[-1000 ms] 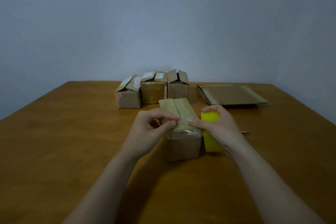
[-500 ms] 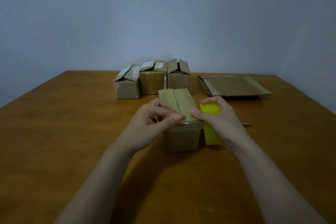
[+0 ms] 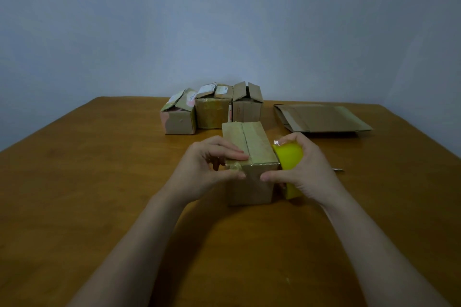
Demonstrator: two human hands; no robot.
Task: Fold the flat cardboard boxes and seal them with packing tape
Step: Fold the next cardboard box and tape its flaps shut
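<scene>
A folded cardboard box (image 3: 252, 152) stands on the wooden table (image 3: 74, 194) in front of me, its top flaps closed with a seam down the middle. My left hand (image 3: 207, 169) grips the box's near left corner, fingers on the top, thumb on the front face over a crumpled bit of clear tape. My right hand (image 3: 304, 169) holds a yellow roll of packing tape (image 3: 289, 157) against the box's right side, its thumb pressing the front face of the box.
Three folded small boxes (image 3: 214, 109) stand in a row behind, top flaps partly raised. A stack of flat cardboard boxes (image 3: 321, 117) lies at the back right. A small metallic object (image 3: 338, 170) pokes out right of my right hand.
Both hands have shifted from the top of the box down to its near edge; both thumbs now press on the front face. The view tilted slightly.
</scene>
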